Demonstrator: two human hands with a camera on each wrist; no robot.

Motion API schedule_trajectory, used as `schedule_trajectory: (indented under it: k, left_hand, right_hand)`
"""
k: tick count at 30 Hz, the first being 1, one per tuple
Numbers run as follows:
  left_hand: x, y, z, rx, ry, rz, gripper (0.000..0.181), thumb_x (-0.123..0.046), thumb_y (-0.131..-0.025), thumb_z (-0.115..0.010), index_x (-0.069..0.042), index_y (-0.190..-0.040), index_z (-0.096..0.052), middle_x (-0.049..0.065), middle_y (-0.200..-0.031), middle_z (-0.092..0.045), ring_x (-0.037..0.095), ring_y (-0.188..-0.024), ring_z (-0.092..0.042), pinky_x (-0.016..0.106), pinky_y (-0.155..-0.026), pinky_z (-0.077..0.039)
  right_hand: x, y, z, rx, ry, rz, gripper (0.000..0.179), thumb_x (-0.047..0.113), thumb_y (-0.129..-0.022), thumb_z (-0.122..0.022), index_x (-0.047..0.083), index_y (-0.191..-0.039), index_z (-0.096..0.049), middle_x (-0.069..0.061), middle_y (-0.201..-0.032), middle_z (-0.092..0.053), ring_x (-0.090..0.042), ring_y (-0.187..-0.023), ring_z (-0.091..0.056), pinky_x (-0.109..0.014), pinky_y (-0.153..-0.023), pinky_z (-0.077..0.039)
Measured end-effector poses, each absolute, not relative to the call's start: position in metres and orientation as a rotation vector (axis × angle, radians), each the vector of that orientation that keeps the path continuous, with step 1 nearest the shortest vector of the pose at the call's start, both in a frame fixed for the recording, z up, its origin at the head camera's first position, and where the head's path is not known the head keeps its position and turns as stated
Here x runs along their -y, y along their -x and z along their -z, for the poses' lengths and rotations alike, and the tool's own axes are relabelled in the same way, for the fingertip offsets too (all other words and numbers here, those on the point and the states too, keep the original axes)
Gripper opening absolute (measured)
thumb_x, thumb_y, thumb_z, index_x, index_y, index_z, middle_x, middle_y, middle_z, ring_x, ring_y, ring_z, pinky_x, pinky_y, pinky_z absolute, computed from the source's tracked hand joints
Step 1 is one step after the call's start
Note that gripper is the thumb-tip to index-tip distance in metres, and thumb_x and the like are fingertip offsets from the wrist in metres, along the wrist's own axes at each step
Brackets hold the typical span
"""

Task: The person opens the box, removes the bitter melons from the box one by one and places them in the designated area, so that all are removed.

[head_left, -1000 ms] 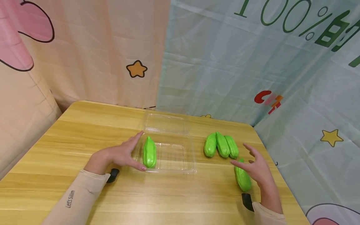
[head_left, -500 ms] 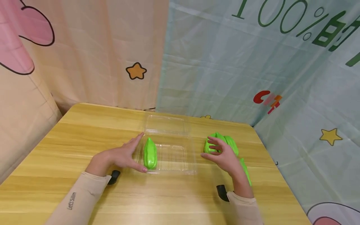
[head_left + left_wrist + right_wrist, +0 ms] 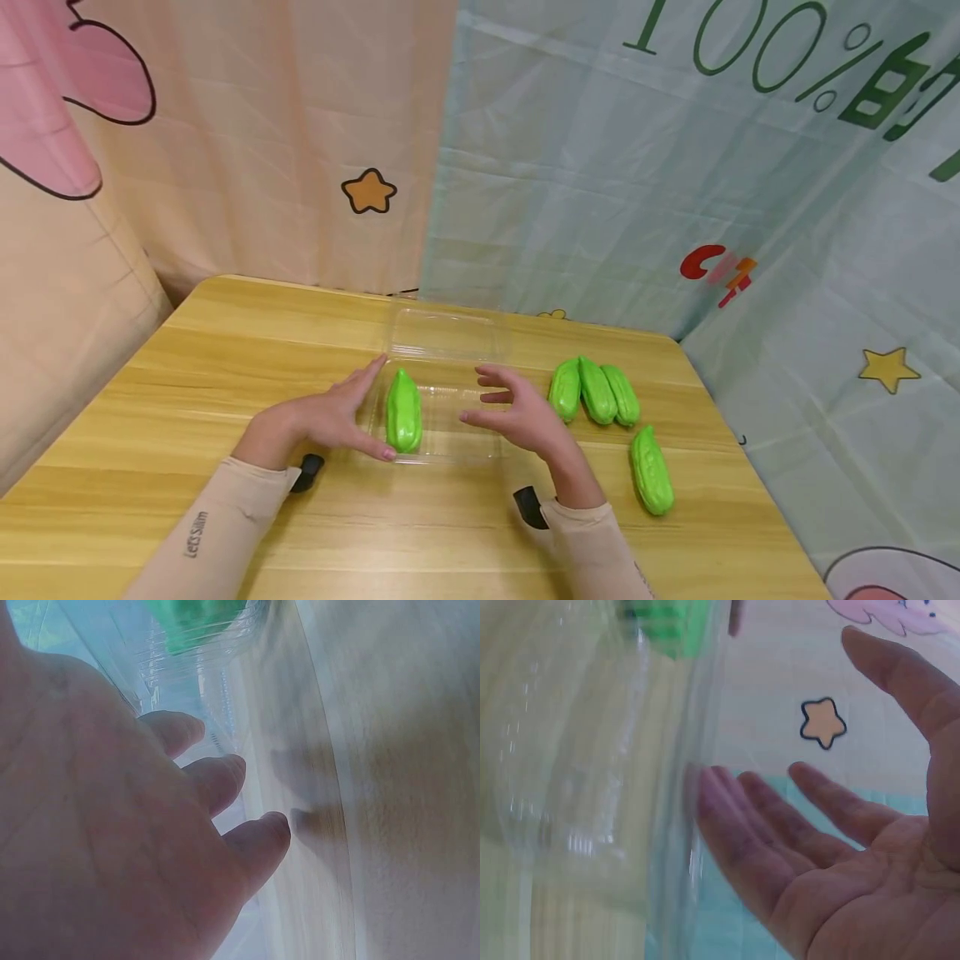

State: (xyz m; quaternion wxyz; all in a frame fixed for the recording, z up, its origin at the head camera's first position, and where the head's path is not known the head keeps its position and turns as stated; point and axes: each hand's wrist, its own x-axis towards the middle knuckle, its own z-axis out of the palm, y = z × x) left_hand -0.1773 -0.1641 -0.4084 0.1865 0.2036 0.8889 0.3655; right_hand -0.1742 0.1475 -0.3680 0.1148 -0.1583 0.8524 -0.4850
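A clear plastic clamshell box [image 3: 457,425] lies on the table with its lid [image 3: 447,333] folded back. Inside it, along the left wall, is a glossy green bitter melon [image 3: 404,412], seen as a green patch [image 3: 671,626] in the right wrist view. My left hand [image 3: 330,418] is at the box's left side, thumb and fingers spread along that wall. In the left wrist view its fingers [image 3: 255,844] are close beside the plastic. Over the box's right side is my right hand [image 3: 525,417], fingers spread and slightly bent, nothing in its grasp.
Right of the box, a row of 3 green bitter melons [image 3: 597,392] lies side by side. Another bitter melon [image 3: 651,471] lies nearer the table's right edge. Printed curtains [image 3: 570,167] hang behind the wooden table [image 3: 405,533].
My right hand has moved left from beside the lone bitter melon, past the row, to the box's right side. My left hand and the bitter melons have stayed in place.
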Motion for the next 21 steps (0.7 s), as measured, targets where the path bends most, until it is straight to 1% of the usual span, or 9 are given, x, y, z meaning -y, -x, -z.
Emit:
schedule_trajectory:
  k: [6,13,17,21]
  left_hand:
    - [0.164,0.179,0.409,-2.511,-0.585,-1.02,0.144,-0.061,-0.068,-0.087,-0.016,-0.161,0.013,0.025,-0.165,0.004,0.048,-0.148,0.002,0.072,-0.112,-0.009]
    - [0.164,0.178,0.408,-2.521,-0.599,-0.984,0.144,-0.063,-0.069,-0.086,-0.014,-0.161,0.014,0.02,-0.166,0.008,0.047,-0.149,0.003,0.075,-0.11,-0.004]
    - [0.164,0.178,0.408,-2.52,-0.603,-0.972,0.143,-0.063,-0.069,-0.085,-0.013,-0.161,0.014,0.018,-0.166,0.009,0.046,-0.149,0.004,0.074,-0.11,-0.003]
    - [0.164,0.178,0.408,-2.524,-0.613,-0.976,0.144,-0.063,-0.069,-0.085,-0.012,-0.161,0.013,0.018,-0.166,0.009,0.044,-0.15,0.003,0.072,-0.112,-0.002]
  right_hand:
    - [-0.117,0.175,0.377,-2.46,0.426,1.29,0.081,0.031,-0.085,-0.082,0.007,-0.151,-0.043,-0.019,-0.148,-0.048,-0.039,-0.127,-0.054,-0.049,-0.093,-0.053]
    - [-0.087,0.172,0.382,-2.458,0.367,1.203,0.093,0.035,-0.081,-0.086,0.007,-0.154,-0.037,-0.022,-0.143,-0.051,-0.037,-0.123,-0.057,-0.05,-0.095,-0.052]
    - [-0.077,0.172,0.386,-2.464,0.355,1.19,0.095,0.035,-0.08,-0.087,0.006,-0.154,-0.037,-0.024,-0.142,-0.051,-0.037,-0.12,-0.059,-0.05,-0.096,-0.051]
    - [-0.072,0.174,0.388,-2.497,0.354,1.17,0.096,0.035,-0.078,-0.089,0.005,-0.153,-0.038,-0.024,-0.142,-0.051,-0.037,-0.121,-0.058,-0.05,-0.097,-0.05]
